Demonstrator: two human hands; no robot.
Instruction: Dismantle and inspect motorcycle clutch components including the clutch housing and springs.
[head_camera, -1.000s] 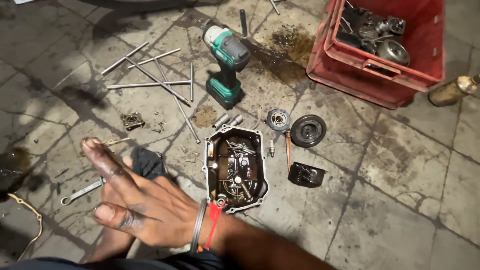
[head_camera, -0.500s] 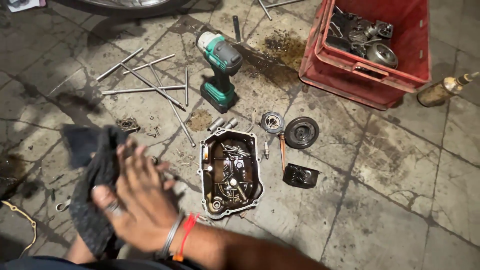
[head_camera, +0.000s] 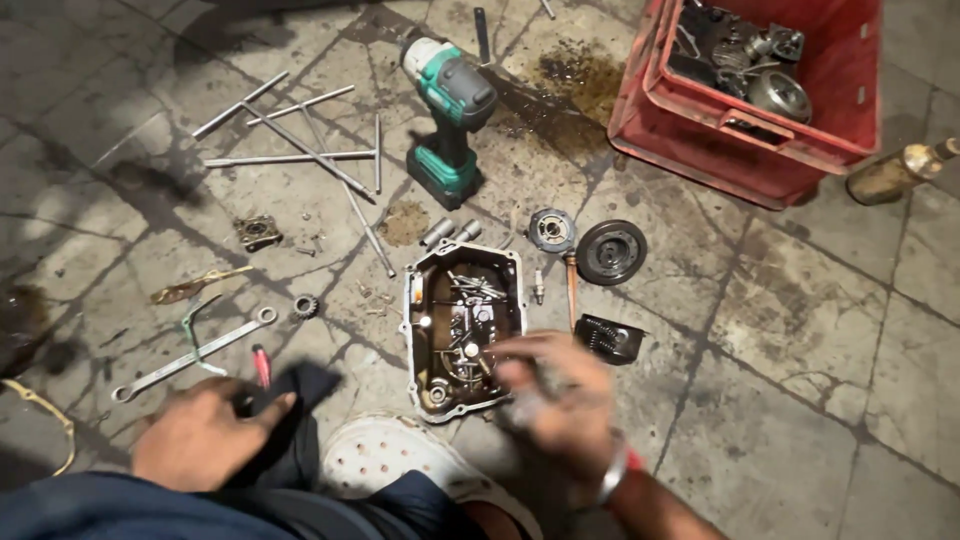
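My left hand (head_camera: 200, 440) is at the lower left, closed on a dark cloth (head_camera: 305, 395) that lies by my knee. My right hand (head_camera: 555, 400), blurred by motion and with a bangle on its wrist, hovers at the lower right corner of a metal engine cover (head_camera: 410, 300). The cover lies open side up on the stone floor and holds several bolts and small parts. The blur hides whether the right fingers grip anything.
A green impact wrench (head_camera: 450, 110) stands behind the cover, with long steel rods (head_camera: 300, 150) to its left. A red crate (head_camera: 740, 140) of engine parts sits at the back right. A spanner (head_camera: 190, 355), a black disc (head_camera: 611, 252) and my white shoe (head_camera: 390, 455) lie nearby.
My right hand, which was at the left on the dark cloth, has swung right to the engine cover. My left hand has come into view and taken the cloth.
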